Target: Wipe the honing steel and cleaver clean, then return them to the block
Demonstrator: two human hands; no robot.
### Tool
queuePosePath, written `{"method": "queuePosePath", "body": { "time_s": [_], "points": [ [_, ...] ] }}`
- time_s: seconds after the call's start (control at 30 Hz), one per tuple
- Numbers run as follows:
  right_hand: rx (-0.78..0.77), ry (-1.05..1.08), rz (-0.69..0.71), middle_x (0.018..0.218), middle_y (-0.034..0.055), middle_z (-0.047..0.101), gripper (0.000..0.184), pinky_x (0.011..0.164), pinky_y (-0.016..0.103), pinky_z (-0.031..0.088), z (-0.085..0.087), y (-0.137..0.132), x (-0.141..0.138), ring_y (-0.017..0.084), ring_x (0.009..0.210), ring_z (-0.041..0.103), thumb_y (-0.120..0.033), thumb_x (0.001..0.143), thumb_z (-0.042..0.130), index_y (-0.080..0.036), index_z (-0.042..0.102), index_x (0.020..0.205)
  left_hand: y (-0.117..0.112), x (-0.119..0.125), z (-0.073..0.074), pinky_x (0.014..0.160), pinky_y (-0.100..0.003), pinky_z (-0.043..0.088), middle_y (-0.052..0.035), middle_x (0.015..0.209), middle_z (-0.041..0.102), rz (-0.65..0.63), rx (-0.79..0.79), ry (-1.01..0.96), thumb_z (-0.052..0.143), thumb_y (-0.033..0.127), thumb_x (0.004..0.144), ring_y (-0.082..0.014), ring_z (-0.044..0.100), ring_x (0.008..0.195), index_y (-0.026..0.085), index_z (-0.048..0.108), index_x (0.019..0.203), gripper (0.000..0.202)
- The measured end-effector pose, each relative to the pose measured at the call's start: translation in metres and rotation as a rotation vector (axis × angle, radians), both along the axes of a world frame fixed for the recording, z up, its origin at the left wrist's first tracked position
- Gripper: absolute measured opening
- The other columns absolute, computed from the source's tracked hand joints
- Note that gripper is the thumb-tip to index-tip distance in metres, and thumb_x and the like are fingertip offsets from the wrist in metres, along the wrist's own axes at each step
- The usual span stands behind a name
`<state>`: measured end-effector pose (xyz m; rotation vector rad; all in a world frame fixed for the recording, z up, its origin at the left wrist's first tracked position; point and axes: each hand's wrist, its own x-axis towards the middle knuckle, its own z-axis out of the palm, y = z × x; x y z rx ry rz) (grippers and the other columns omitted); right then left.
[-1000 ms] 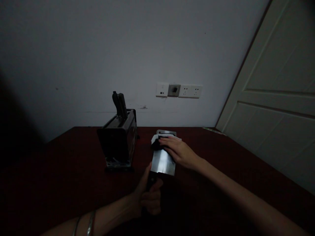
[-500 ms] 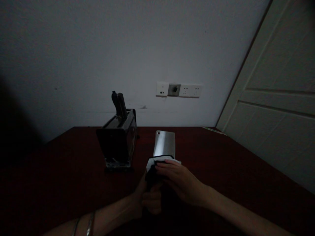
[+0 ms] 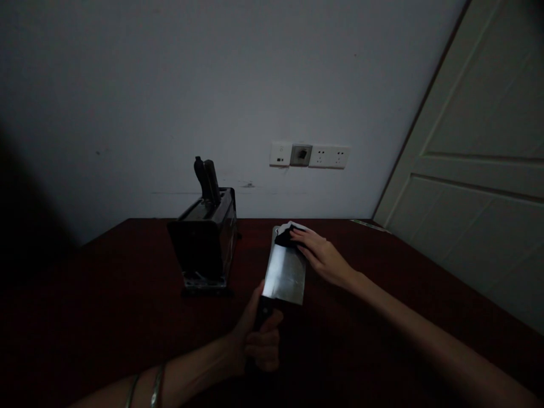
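My left hand (image 3: 260, 340) is wrapped round the black handle of a cleaver (image 3: 285, 275), whose broad shiny blade points away from me over the table. Against the far end of the blade, my right hand (image 3: 318, 252) presses a black-and-white cloth (image 3: 285, 235). The cloth covers most of the blade's tip. Its right side is hidden under my fingers.
Left of the cleaver stands a black knife block (image 3: 204, 238) with dark handles (image 3: 207, 181) sticking up. The dark red table (image 3: 127, 266) meets a white wall with sockets (image 3: 308, 156). A pale panelled door (image 3: 476, 170) is on the right.
My right hand has slid the cloth from near the handle to the far end of the blade, baring the blade's lower part. My left hand keeps its grip, almost still.
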<state>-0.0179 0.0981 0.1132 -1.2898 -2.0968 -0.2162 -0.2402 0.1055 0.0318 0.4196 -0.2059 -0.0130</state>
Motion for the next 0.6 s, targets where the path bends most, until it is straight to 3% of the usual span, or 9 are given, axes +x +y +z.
{"method": "queuePosePath", "body": {
  "time_s": [0.2,0.3,0.4,0.6],
  "points": [
    [-0.089,0.026,0.134,0.127,0.0101,0.054,0.038,0.103,0.047,0.036,-0.035,-0.061,-0.034,0.02,0.121,0.046,-0.012,0.087,0.04,-0.02,0.047,0.123,0.002,0.002,0.0,0.031,-0.018,0.02,0.007,0.027,0.027,0.028,-0.052,-0.006,0.006,0.067,0.083,-0.0037,0.009,0.019,0.016,0.045,0.053,0.072],
    [-0.13,0.027,0.17,0.128,0.0101,0.054,0.042,0.103,0.044,0.037,-0.04,-0.078,-0.045,0.019,0.121,0.046,-0.011,0.086,0.04,-0.02,0.044,0.127,0.001,0.001,0.002,0.03,-0.019,0.017,0.007,0.026,0.025,0.015,-0.065,0.046,0.009,0.071,0.081,-0.004,0.008,0.019,0.016,0.044,0.049,0.072],
    [-0.117,0.043,0.195,0.124,0.0091,0.057,0.04,0.102,0.044,0.038,-0.03,-0.07,-0.042,0.018,0.118,0.05,-0.013,0.087,0.041,-0.02,0.046,0.125,0.0,0.0,0.003,0.03,-0.019,0.016,0.0066,0.026,0.025,0.017,-0.045,0.041,0.009,0.071,0.081,-0.0042,0.008,0.019,0.017,0.042,0.048,0.072],
    [-0.004,0.025,0.067,0.121,0.0091,0.059,0.033,0.103,0.046,0.036,0.008,-0.007,-0.016,0.019,0.115,0.052,-0.02,0.089,0.041,-0.018,0.054,0.119,-0.001,-0.002,0.0,0.033,-0.019,0.021,0.0068,0.025,0.026,0.017,-0.003,-0.002,0.006,0.069,0.082,-0.0038,0.009,0.018,0.017,0.04,0.05,0.07]
  ]
}}
